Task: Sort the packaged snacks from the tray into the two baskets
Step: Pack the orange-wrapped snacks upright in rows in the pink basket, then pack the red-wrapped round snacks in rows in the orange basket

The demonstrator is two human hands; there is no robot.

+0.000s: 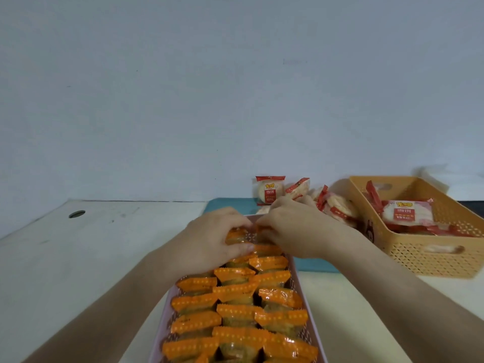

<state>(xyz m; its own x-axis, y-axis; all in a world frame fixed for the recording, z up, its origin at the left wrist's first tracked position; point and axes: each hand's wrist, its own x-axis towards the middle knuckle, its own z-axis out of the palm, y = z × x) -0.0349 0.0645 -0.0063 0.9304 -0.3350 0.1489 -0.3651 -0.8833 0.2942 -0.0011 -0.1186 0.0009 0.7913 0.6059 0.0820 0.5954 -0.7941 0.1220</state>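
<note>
Both hands, the left hand (217, 234) and right hand (293, 226), apparently pinch orange packets (241, 314) at the far end of the nearly full pink basket (305, 297), while red packets (337, 206) remain on the teal tray (230, 204) beside the partly filled orange basket (429, 258).

The place looks like a plain staging room for recording, not a lived-in home or a shop. A bare pale blue-grey wall (235, 87) fills the upper half of the view, with no shelf, picture or window on it. Below it stands a white table (65, 244) with some grey marks and 1 round cable hole (77, 214), as an office desk has. A teal mat (230, 204) lies on the far part of the table. Only 2 perforated plastic baskets, a pink basket (301, 284) and an orange basket (432, 258), stand here with wrapped snacks.
</note>
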